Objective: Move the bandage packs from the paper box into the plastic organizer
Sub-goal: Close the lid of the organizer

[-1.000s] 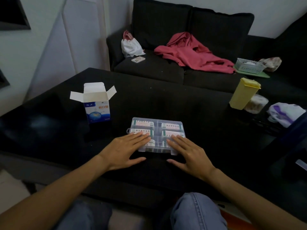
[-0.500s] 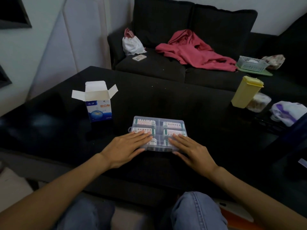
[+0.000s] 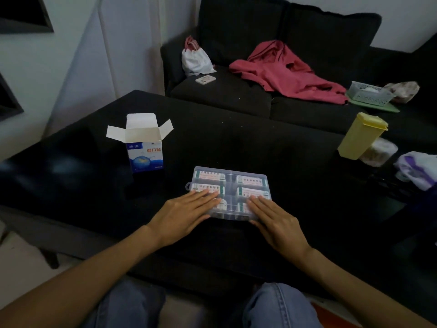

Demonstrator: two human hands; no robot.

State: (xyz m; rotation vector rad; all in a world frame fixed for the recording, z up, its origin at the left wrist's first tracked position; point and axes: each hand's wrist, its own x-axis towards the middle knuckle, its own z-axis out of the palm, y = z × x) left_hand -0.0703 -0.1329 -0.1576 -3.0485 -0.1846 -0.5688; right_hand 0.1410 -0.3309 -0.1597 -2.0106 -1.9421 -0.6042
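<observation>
On the left of your dark bench the paper box stands upright with its top flaps open; you cannot see inside it from here. Right of it, near the front edge, the plastic organizer lies flat with its clear lid down, and bandage packs show through the lid in its compartments. Your left hand rests on the organizer's near left corner, fingers straight and flat on the lid, gripping nothing. Your right hand lies the same way on the near right corner, fingers straight, holding nothing. Further right, well apart from the organizer, a yellow container stands at the bench's edge.
</observation>
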